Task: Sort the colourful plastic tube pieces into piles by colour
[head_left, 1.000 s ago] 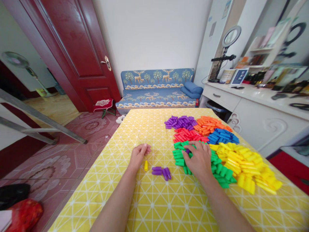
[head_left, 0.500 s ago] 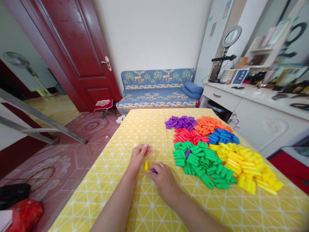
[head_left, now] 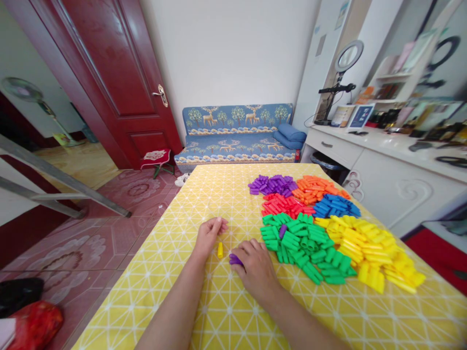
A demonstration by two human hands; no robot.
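My right hand (head_left: 257,267) is low over the yellow tablecloth, its fingers closed around small purple plastic tubes (head_left: 235,260) that show at the fingertips; how many are inside is hidden. To its left, a lone yellow plastic tube (head_left: 220,250) lies on the cloth between my two hands. My left hand (head_left: 209,234) rests on its side just beyond that tube, fingers loosely bent and apart, with nothing seen in them. Right of my right hand spreads a pile of green tubes (head_left: 306,245), with one purple tube (head_left: 282,231) lying on top.
Purple (head_left: 272,184), red (head_left: 284,206), orange (head_left: 315,189), blue (head_left: 335,206) and yellow (head_left: 372,248) tube piles cover the table's right side. A patterned sofa (head_left: 239,141) stands past the far edge, a white dresser (head_left: 401,165) to the right.
My right hand has shifted slightly right, away from the yellow tube, and more of the purple tubes shows at its fingertips. My left hand has stayed in place.
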